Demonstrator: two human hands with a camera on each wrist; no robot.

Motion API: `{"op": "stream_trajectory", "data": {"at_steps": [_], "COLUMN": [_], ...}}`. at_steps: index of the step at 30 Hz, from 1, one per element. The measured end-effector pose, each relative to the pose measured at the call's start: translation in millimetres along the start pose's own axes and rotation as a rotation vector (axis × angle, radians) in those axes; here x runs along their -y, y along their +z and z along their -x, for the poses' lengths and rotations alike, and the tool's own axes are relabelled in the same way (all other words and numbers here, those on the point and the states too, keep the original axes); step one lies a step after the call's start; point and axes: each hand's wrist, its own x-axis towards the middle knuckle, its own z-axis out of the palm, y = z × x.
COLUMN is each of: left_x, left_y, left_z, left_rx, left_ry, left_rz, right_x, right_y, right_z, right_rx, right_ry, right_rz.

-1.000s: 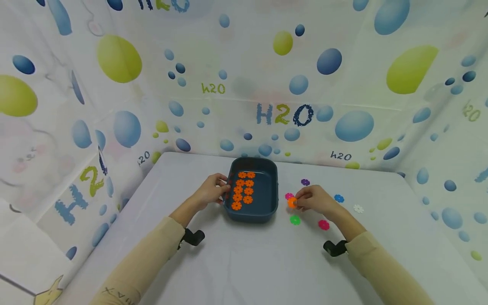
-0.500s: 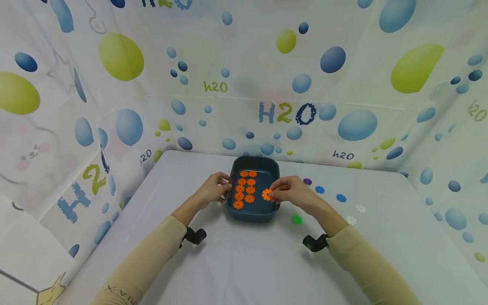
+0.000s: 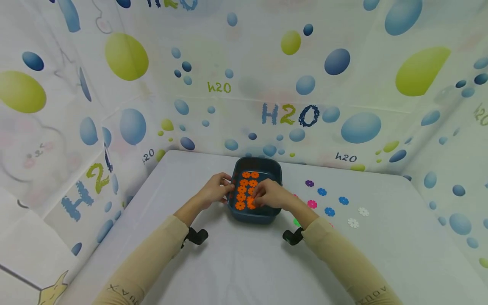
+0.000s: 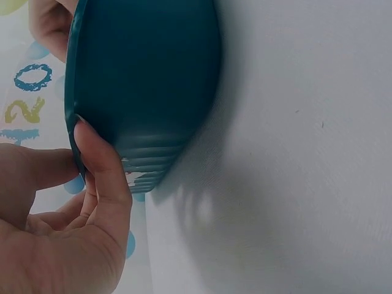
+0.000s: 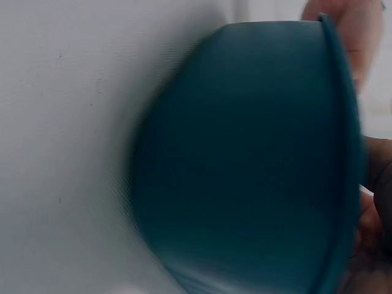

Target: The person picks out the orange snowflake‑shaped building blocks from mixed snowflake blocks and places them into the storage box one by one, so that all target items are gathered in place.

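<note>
A dark teal plastic basket [image 3: 254, 218] stands on the white table; its slotted side shows in the left wrist view. My left hand [image 3: 213, 190] pinches the basket's left rim, thumb and finger on either side of the wall [image 4: 147, 67]. Inside, several orange flower-shaped pieces [image 3: 241, 197] lie flat in two columns at the left. Reaching over the right rim, my right hand [image 3: 271, 195] holds another orange flower piece [image 3: 251, 203] by its fingertips, low in the right-hand column. That hand covers part of the column. In the right wrist view, the basket wall [image 5: 245, 153] hides the fingertips.
Loose flower pieces lie right of the basket: a purple one [image 3: 309, 183], several blue ones [image 3: 343, 201], two white ones [image 3: 353, 223], a pink one [image 3: 312, 204] and a green one [image 3: 296, 222] partly behind my right forearm. A patterned curtain [image 3: 244, 89] hangs behind the table.
My right hand has carried an orange flower piece from the table at the right, over the rim, to the column inside the basket. The left hand has stayed at the rim.
</note>
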Motion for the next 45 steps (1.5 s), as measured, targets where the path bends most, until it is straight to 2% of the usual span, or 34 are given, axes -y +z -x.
{"op": "stream_trajectory", "data": {"at_steps": [6, 12, 31, 45], "left_x": [0.8, 1.1, -1.3, 1.8], "left_y": [0.0, 0.0, 0.8, 1.3], "left_z": [-0.2, -0.7, -0.1, -2.7], "left_rx": [0.001, 0.006, -0.005, -0.017], "left_ry": [0.000, 0.000, -0.015, -0.022], "left_rz": [0.004, 0.005, -0.008, -0.019], "right_x": [-5.8, -4.5, -1.5, -2.5], "right_y": [11.4, 16.6, 23.7, 26.6], "right_z": [-15.5, -18.6, -19.1, -18.7], "right_rx": [0.025, 0.011, -0.064, -0.100], "right_ry": [0.019, 0.038, 0.038, 0.034], "right_rz": [0.137, 0.226, 0.344, 0.385]}}
